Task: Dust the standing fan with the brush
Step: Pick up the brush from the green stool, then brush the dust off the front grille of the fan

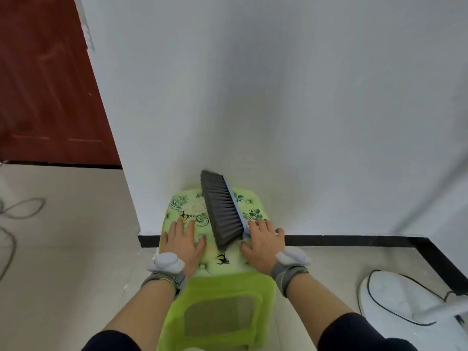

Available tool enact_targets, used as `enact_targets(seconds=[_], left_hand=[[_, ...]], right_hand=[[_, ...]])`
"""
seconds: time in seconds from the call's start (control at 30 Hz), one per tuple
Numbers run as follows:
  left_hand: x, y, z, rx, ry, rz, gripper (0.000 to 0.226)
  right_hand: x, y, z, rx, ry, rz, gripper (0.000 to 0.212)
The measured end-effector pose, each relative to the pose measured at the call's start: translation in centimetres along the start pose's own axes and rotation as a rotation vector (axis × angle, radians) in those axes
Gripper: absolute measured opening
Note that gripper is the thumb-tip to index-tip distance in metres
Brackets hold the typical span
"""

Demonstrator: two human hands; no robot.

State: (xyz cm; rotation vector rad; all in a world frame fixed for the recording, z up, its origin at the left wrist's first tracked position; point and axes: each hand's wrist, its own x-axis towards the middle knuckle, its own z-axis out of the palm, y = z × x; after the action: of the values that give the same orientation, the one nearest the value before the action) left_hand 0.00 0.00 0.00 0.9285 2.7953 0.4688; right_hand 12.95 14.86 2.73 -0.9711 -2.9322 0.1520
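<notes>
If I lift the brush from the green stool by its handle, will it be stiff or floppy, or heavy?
The brush probably lifts stiffly: its blue back looks like one rigid plastic strip. The long grey bristles should bend when pressed. It looks slim, so likely light.

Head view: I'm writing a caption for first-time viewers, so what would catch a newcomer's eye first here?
The bright green stool against the white wall stands out at centre, with a grey-bristled brush lying slantwise on its flowered top. Both hands lie flat there, the left hand beside the bristles, the right hand over the handle end. The white fan base sits on the floor at lower right.
</notes>
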Motion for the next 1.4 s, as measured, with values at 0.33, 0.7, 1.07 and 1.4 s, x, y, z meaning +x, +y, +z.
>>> enact_targets(seconds=[0.33, 0.7, 1.07, 1.4], left_hand=[[-0.2, 0.3, 0.8, 0.025, 0.061, -0.042, 0.104], [-1.5, 10.5, -13.7, 0.124, -0.216, 0.077, 0.065], [-5.6, 36.7, -40.4, -0.028, -0.209, 0.479, 0.053], [-12.0, 55.2, -46.4, -0.191, -0.259, 0.875, 0.046]], right_hand=[[0.6, 0.8, 0.6, 0.036, -0.037, -0.057, 0.011], [-3.0, 4.2, -18.0, 0.284, 0.147, 0.160, 0.008], [-11.6, 10.4, -55.2, 0.368, 0.518, 0.548, 0.026], [-24.4, 17.8, -69.0, 0.886, 0.928, 0.761, 0.015]])
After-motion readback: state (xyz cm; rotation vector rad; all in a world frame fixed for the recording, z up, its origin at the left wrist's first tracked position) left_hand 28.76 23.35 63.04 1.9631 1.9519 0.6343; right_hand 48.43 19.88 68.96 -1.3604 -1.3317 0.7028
